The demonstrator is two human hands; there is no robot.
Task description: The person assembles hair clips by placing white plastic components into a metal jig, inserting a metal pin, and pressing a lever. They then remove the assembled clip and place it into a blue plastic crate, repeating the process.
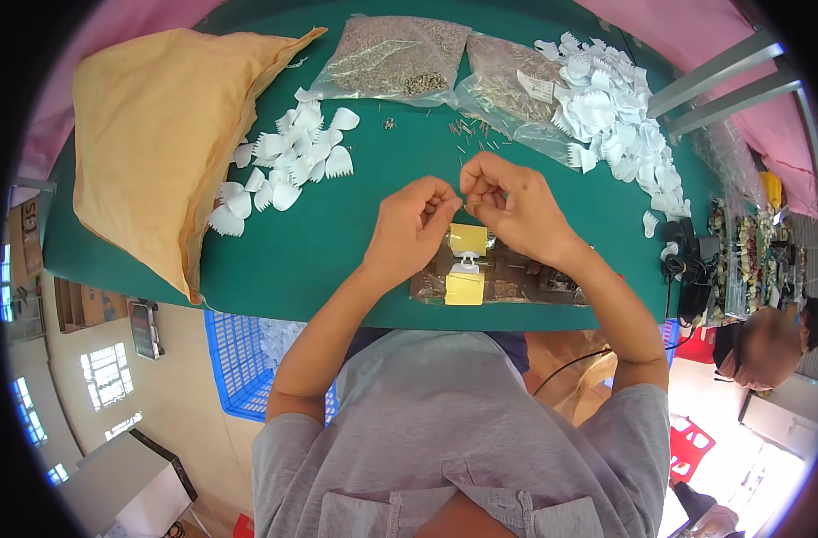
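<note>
My left hand (411,226) and my right hand (519,204) meet over the middle of the green table, fingertips almost touching. Each has thumb and fingers pinched together; whatever they hold is too small to make out. Just below them lies a brown, tape-wrapped jig (507,280) with two yellow pads (468,238). A small white plastic piece (465,264) sits between the pads. Thin metal pins (480,134) are scattered beyond my right hand. White toothed pieces, like hair claw clip halves, form a left pile (297,152) and a larger right pile (606,112).
A big tan sack (158,152) lies at the left. Clear bags of small metal parts (391,56) lie at the back. Metal bars (722,85) reach in at the upper right. A blue basket (238,363) stands below the table's front edge; a person (767,350) is at the far right.
</note>
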